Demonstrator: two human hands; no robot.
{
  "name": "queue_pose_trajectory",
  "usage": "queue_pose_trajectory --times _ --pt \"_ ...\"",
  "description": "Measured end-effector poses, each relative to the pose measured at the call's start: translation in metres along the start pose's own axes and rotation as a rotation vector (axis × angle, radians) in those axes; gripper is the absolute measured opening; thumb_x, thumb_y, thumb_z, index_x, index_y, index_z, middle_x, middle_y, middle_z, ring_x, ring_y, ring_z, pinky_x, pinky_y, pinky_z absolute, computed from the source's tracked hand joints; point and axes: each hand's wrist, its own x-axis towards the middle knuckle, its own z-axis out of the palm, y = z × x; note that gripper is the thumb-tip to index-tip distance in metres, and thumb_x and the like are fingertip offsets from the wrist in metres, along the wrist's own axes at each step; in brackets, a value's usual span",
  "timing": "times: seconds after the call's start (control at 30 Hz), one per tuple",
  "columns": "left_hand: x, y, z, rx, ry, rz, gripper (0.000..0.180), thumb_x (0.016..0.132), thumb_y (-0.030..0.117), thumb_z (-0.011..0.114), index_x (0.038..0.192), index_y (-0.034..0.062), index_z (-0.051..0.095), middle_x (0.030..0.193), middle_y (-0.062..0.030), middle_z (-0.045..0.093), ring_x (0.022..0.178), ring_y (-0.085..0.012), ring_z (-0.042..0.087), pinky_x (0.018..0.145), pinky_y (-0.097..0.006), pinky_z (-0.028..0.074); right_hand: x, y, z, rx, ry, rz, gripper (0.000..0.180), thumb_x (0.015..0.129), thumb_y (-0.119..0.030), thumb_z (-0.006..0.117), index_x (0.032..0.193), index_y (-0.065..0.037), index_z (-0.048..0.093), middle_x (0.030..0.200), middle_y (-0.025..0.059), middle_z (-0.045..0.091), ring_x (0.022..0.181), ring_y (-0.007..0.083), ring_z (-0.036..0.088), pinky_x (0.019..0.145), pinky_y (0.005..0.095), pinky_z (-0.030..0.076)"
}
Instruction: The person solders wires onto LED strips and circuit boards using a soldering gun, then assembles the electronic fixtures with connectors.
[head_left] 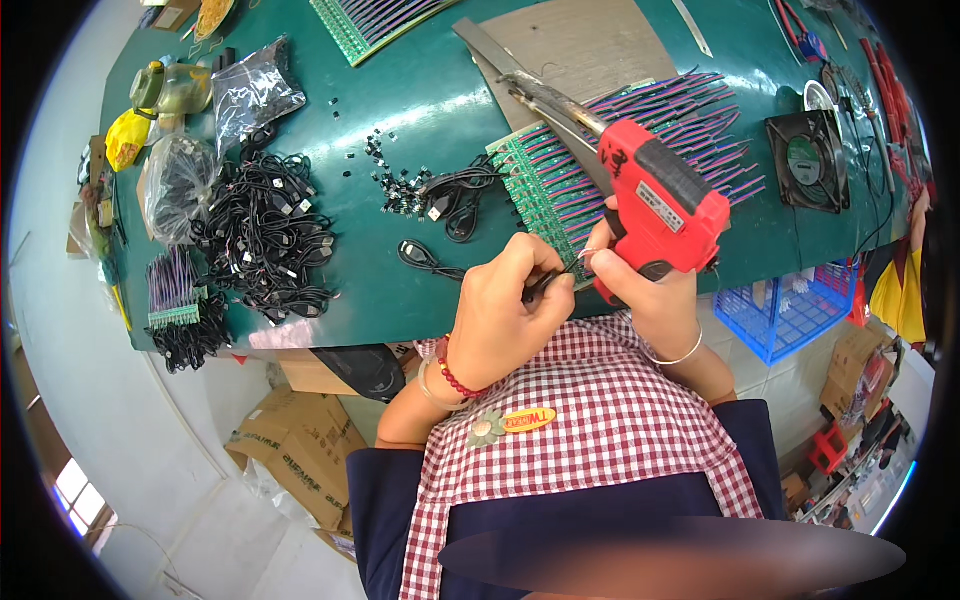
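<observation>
Here's the thin black rubbery cable [541, 286], pinched between thumb and forefinger of the left hand [505, 300], right in front of the checked apron [560, 410]! Its pale stripped end points up and to the right, toward the right hand [650, 300], whose thumb and forefinger come together at that tip, though whether they grip it or only brush it I cannot tell

And look at the red-and-black plastic gun-shaped tool [665, 205]: it sits in the right hand, handle mostly hidden by the fingers, its long axis slanting up and left, so the metal nose aims away from the cable end, out over the green circuit board with rows of purple and red wires [530, 190]

That board lies just beyond both hands on the green desk [370, 60], its nearest corner close to the fingertips. Cable end between the hands, tool nose well apart from it: that's the relation that counts
</observation>
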Motion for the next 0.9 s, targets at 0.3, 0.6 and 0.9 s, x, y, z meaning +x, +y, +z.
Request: queue_pose_trajectory --times 0.3,0.6,0.9 --pt "0.0007 -0.0017 0.0038 -0.064 0.016 -0.051 0.014 0.076 0.000 0.064 0.085 -0.0001 0.053 0.063 -0.0046 0.056 0.052 -0.0079 0.052 0.048 -0.023 0.041 -0.0025 -0.0015 0.0023 -0.019 -0.014 0.014 0.047 0.079 0.005 0.058 0.122 0.000 0.041 0.087 0.0054 0.057 0.080 0.0114 0.055 0.070 0.0251 0.045" --pt "0.0027 0.0008 -0.0022 -0.226 -0.113 -0.279 0.008 0.079 0.003 0.061 0.081 -0.0003 0.054 0.062 -0.0007 0.056 0.052 -0.0034 0.048 0.047 -0.020 0.038 -0.0039 -0.0034 0.0004 -0.184 -0.092 -0.125 0.017 0.079 0.005 0.059 0.095 -0.001 0.056 0.084 0.0036 0.057 0.076 0.0089 0.055 0.064 0.0243 0.046" --pt "0.0007 -0.0008 0.0031 -0.184 -0.059 -0.089 0.011 0.075 -0.002 0.061 0.081 0.0004 0.053 0.073 -0.0038 0.054 0.057 -0.0064 0.048 0.049 -0.021 0.039 -0.0016 0.0007 0.0038 0.142 0.012 0.039 0.031 0.077 0.003 0.060 0.107 0.001 0.053 0.083 0.0036 0.058 0.077 0.0104 0.057 0.069 0.0243 0.046"
